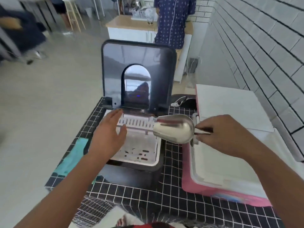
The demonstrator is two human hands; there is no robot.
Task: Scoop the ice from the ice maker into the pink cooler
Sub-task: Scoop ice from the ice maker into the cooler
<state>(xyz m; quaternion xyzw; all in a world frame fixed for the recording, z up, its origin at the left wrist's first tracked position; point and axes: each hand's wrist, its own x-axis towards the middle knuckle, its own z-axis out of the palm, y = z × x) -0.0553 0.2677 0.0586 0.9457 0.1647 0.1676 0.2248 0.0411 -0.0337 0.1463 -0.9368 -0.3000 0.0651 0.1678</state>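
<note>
Two hands: right (220,135) pinches scoop (174,130) handle, left (108,135) spread above ice maker (136,155).

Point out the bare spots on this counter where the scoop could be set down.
Bare checked counter runs between the ice maker and the pink cooler, narrow; a wider stretch lies in front of both, near the edge. The left of the ice maker is crowded by a teal cloth. The right hand holds the metal scoop.
</note>
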